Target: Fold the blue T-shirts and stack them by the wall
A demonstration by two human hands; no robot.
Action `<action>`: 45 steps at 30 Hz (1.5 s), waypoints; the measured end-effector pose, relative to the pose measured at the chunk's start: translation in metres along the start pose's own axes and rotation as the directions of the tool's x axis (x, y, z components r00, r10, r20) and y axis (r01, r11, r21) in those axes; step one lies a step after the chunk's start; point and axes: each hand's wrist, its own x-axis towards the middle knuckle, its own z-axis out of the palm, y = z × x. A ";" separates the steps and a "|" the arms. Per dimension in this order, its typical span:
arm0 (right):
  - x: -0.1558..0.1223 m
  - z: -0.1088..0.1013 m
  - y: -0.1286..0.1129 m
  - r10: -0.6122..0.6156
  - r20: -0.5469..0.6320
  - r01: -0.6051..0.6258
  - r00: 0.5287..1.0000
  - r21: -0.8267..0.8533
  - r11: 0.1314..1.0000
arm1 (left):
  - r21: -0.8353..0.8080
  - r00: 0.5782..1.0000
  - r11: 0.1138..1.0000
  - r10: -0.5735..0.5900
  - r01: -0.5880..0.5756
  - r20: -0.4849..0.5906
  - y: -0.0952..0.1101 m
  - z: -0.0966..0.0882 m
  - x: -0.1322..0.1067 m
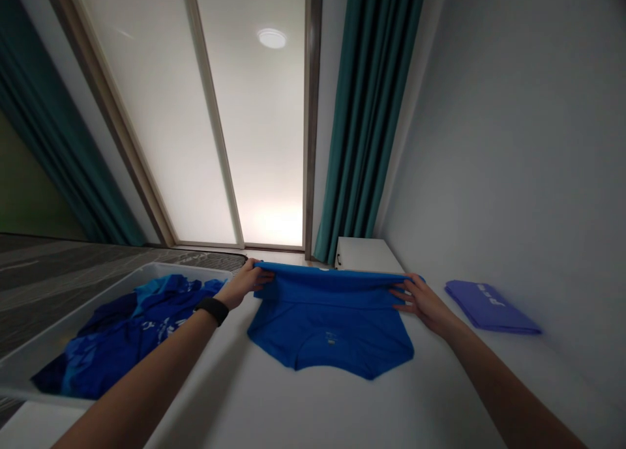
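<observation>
Blue T-shirt (pixel 332 341): partly folded over, on the white surface (pixel 274 413), right of the plastic bin (pixel 29 361)
Left hand (pixel 247 281): gripping the fold's end nearer the bin
Right hand (pixel 418 299): gripping the fold's farther end
Blue clothes (pixel 112 351): heaped inside the bin

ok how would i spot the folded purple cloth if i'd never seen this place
Find the white table and look along its right side, toward the pale wall. Past the right hand lies the folded purple cloth. Its purple colour and compact fold set it apart from the wider, bright blue shirt.
</observation>
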 end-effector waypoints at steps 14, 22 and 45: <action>-0.017 0.016 0.055 -0.131 -0.070 0.149 0.989 0.418 0.896 | -0.277 0.989 0.954 0.084 -0.116 -0.124 -0.041 0.016 -0.017; 0.020 0.034 0.032 -0.196 -0.160 0.240 0.967 0.338 0.910 | -0.208 0.986 0.975 0.044 -0.078 -0.162 -0.022 0.024 0.016; -0.002 0.001 0.061 -0.109 -0.085 0.091 0.990 -0.193 0.977 | -0.341 0.964 0.939 -0.041 -0.054 -0.264 -0.073 0.030 -0.003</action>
